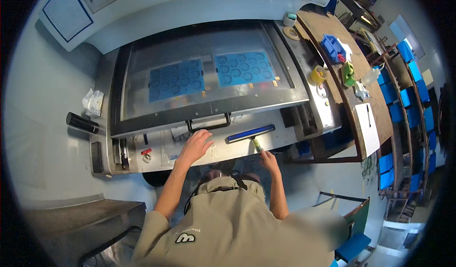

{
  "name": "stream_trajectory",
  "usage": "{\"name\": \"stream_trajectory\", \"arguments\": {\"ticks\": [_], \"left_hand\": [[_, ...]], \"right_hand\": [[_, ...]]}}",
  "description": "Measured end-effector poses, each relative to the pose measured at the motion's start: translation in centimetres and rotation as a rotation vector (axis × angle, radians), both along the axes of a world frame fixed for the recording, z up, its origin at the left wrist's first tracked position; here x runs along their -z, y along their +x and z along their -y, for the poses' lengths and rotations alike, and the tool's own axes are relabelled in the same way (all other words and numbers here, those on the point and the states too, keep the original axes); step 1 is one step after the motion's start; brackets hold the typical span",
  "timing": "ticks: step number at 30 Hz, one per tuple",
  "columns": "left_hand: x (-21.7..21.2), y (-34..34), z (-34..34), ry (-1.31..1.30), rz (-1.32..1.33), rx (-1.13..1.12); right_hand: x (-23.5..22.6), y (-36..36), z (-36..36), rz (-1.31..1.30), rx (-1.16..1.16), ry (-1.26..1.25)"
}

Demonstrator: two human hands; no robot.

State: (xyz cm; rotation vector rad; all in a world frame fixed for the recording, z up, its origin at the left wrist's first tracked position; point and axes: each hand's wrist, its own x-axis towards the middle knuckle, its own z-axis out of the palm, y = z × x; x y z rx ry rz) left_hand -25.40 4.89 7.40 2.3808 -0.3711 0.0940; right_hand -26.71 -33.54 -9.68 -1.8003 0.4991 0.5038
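A framed lid (pixel 164 115) with a clear pane spans the machine in front of me, with a black handle (pixel 209 126) on its near edge. My left hand (pixel 194 148) is right below that handle, thumb apart from the fingers; whether it touches the bar I cannot tell. Closed around the yellow-green grip of a long blue cleaning roller (pixel 250 133), my right hand (pixel 270 162) is at the front edge of the metal bed (pixel 228 149). Two blue sheets with rows of circles, a left one (pixel 176 80) and a right one (pixel 244 68), show through the pane.
Left of the bed are a tissue pack (pixel 94 102) and a black cylinder (pixel 82 123). A red clip-like piece (pixel 146 151) lies on the bed. To the right, a wooden table (pixel 375 106) carries a blue bin (pixel 333 48), a green box (pixel 348 74) and white paper with a pen.
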Motion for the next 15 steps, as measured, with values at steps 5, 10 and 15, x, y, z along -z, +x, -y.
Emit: {"name": "stream_trajectory", "arguments": {"ticks": [5, 10, 15], "left_hand": [[3.8, -1.7, 0.9, 0.201, -0.346, 0.134], [5.0, -4.5, 4.1, 0.441, -0.816, 0.275], [5.3, -5.8, 5.2, 0.551, -0.908, 0.333]], "right_hand": [[-8.8, 0.7, -6.5, 0.003, -0.241, 0.355], [-11.8, -0.6, -8.8, -0.080, -0.455, 0.432], [-11.0, -1.4, -7.6, -0.089, -0.602, 0.427]]}}
